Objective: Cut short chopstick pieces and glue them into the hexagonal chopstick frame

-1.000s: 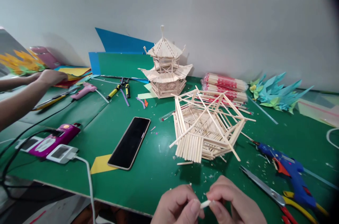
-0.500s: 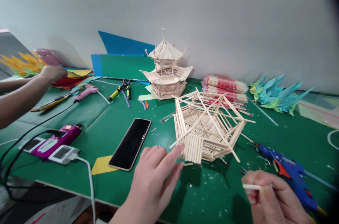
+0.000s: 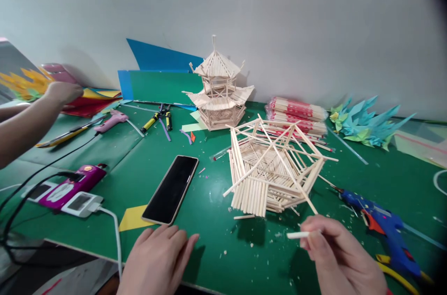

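My right hand (image 3: pixel 338 255) pinches a short pale wooden stick (image 3: pixel 296 235) between thumb and fingers, in front of a half-built stick frame (image 3: pixel 251 195). That frame is six-sided, with crossing sticks on top and a row of sticks closing part of its near side. My left hand (image 3: pixel 157 255) rests low over the table's near edge, just below a black phone (image 3: pixel 171 188). Its fingers bend loosely, thumb apart, and hold nothing I can see. One loose short stick (image 3: pixel 244 217) lies beside the frame.
A stick pagoda (image 3: pixel 220 99) stands behind the frame, near bundled sticks (image 3: pixel 296 111). On the right lies a blue glue gun (image 3: pixel 380 220); yellow-handled pliers (image 3: pixel 398 276) are below it. Left are a purple power strip (image 3: pixel 71 190), a pink glue gun (image 3: pixel 111 121) and another person's arm (image 3: pixel 31 123).
My left hand has drawn back from the stick frame, down and to the left. My right hand has moved left with the short stick, uncovering the yellow-handled pliers.
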`<action>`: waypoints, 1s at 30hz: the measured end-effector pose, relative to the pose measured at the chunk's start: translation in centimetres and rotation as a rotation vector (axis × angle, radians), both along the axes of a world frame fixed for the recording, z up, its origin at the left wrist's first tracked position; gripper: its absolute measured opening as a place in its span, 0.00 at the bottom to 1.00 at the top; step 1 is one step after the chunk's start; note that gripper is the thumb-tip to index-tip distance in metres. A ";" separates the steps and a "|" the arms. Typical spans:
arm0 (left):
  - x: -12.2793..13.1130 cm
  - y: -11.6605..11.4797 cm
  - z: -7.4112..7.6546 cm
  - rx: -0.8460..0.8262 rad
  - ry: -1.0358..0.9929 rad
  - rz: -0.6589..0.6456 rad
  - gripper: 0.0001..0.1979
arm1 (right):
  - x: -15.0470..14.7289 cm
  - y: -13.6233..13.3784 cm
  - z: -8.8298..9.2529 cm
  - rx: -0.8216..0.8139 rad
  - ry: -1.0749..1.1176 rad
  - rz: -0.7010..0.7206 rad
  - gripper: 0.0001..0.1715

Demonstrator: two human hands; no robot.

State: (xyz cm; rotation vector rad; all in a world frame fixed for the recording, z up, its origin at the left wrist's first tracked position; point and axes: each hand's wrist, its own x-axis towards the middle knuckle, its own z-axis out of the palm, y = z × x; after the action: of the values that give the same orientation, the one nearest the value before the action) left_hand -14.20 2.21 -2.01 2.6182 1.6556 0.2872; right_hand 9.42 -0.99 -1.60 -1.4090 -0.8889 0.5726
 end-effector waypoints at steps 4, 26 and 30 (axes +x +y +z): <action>2.2 -1.1 0.9 -0.154 -0.391 -0.091 0.07 | -0.9 0.6 0.9 -0.026 -0.102 0.145 0.08; 9.3 -0.8 1.5 -0.853 -1.522 0.304 0.14 | 0.6 0.4 -0.2 0.027 -0.242 0.232 0.07; 9.5 -0.8 1.2 -0.926 -1.556 0.324 0.13 | 0.4 0.1 -0.3 -0.012 -0.191 0.357 0.08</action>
State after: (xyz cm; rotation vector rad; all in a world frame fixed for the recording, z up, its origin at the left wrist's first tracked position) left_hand -4.74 1.38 -0.77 0.8202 1.0438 0.9191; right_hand 9.85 -0.86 -1.95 -1.3389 -1.3070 0.7187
